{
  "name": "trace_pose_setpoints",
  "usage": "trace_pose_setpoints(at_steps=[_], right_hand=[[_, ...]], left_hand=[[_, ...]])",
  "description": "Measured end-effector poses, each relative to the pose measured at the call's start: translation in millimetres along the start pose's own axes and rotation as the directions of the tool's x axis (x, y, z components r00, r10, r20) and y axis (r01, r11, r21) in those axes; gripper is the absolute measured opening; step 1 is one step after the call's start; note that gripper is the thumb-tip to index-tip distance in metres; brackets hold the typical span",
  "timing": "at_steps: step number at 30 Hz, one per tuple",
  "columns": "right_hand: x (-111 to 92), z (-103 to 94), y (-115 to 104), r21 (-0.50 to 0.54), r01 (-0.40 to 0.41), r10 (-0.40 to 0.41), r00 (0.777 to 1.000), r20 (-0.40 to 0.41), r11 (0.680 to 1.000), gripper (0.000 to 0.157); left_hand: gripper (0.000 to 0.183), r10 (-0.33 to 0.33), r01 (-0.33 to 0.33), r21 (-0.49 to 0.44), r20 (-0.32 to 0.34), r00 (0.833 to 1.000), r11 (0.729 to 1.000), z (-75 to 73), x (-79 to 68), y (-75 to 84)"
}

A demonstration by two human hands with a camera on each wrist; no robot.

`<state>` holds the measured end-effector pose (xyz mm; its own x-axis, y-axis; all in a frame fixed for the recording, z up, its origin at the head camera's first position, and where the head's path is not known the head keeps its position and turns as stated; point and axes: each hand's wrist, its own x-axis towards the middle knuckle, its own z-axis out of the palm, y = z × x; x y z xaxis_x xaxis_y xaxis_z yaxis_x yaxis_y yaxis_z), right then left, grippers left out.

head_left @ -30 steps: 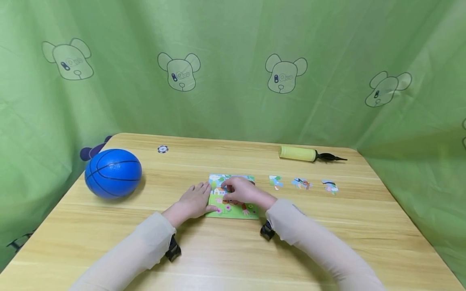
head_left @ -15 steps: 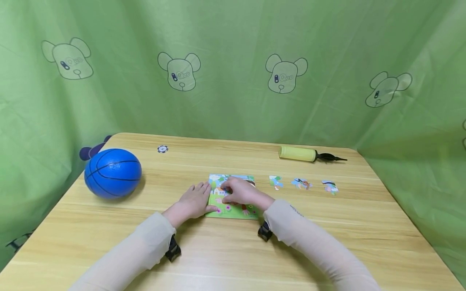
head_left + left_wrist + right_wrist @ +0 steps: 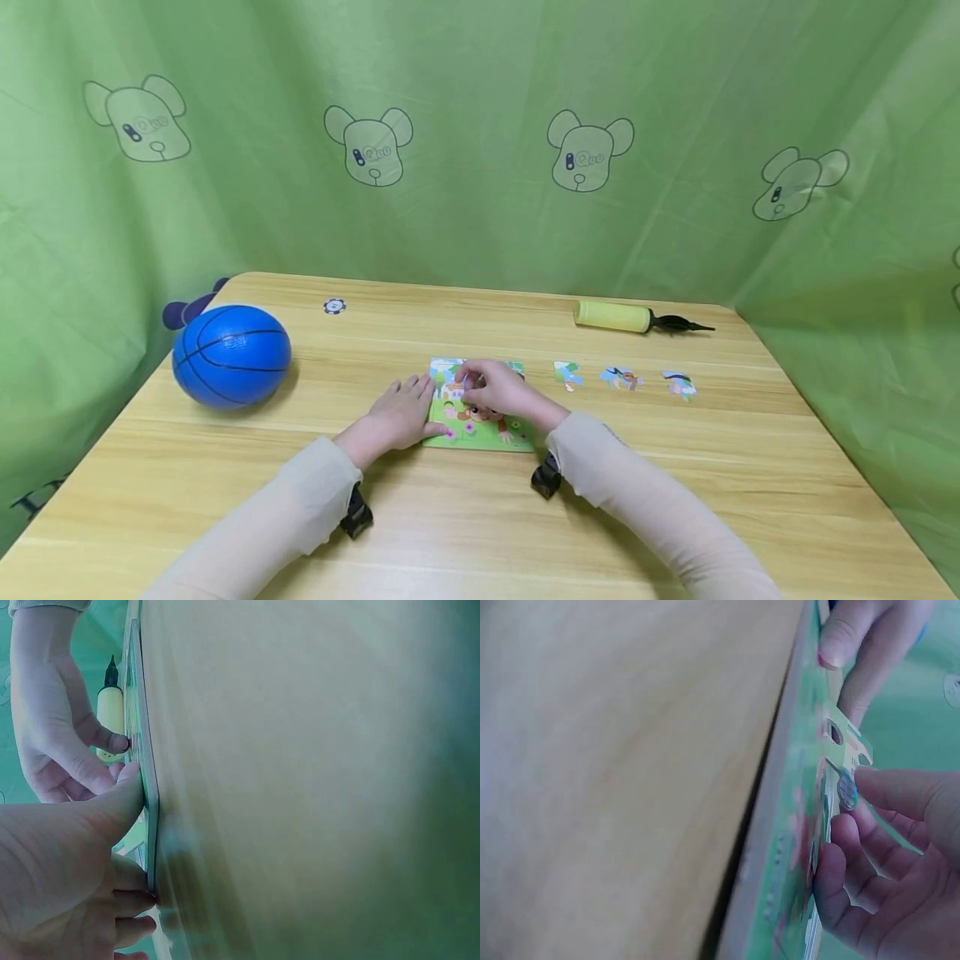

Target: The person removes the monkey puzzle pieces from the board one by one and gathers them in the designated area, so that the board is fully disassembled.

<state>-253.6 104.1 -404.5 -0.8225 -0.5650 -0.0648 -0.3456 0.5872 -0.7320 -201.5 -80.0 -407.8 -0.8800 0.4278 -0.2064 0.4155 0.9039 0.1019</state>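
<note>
A jigsaw puzzle (image 3: pixel 480 443) in a thin tray lies mid-table, with a cartoon character, a house and pink flowers on green. My left hand (image 3: pixel 400 414) rests at its left edge, fingers straight on the table and thumb over the tray's corner. Above the puzzle, my right hand (image 3: pixel 497 390) pinches a jigsaw piece (image 3: pixel 855 746) between thumb and forefinger. In the right wrist view that piece is tilted up from the tray, and its notches show. The left wrist view has the left thumb (image 3: pixel 124 796) on the tray edge (image 3: pixel 148 742).
Several loose jigsaw pieces lie in a row right of the tray, among them one at the middle (image 3: pixel 621 379). Behind them is a yellow hand pump (image 3: pixel 613 317). A blue basketball (image 3: pixel 232 357) and a poker chip (image 3: pixel 334 307) are at the left. Green curtains (image 3: pixel 480 225) surround the table.
My right thumb has moved up toward the forefinger, and the pinched piece now tilts up. More of the character's face shows below the hand. The left hand has stayed in place.
</note>
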Motion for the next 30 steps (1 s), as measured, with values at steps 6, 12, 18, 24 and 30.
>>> trace_pose_setpoints(at_steps=[6,12,18,24,30], right_hand=[[0,-3.0,3,0.105,-0.001,0.005,0.999,-0.043,0.994,0.007],[-5,-8.7,1,0.201,-0.029,0.042,0.997,-0.057,0.979,0.008],[-17,-22.7,7,0.221,-0.056,0.077,0.994,-0.084,0.974,0.011],[-32,-40.3,24,0.198,-0.079,0.106,0.986,-0.126,0.977,0.012],[-52,-57.2,39,0.163,-0.101,0.129,0.977,-0.171,0.981,0.013]], left_hand=[[0.085,0.003,-0.003,-0.01,-0.003,1.0,1.0,-0.3,-0.1,-0.3],[0.085,0.005,-0.005,-0.015,-0.005,1.0,1.0,-0.3,-0.1,-0.6],[0.083,0.008,-0.009,-0.031,-0.006,1.0,0.999,-0.3,-0.3,-0.1],[0.083,0.01,-0.01,-0.024,-0.009,1.0,1.0,-0.7,-1.3,0.2],[0.082,0.012,-0.013,-0.025,-0.008,1.0,1.0,-1.6,-2.3,0.9]])
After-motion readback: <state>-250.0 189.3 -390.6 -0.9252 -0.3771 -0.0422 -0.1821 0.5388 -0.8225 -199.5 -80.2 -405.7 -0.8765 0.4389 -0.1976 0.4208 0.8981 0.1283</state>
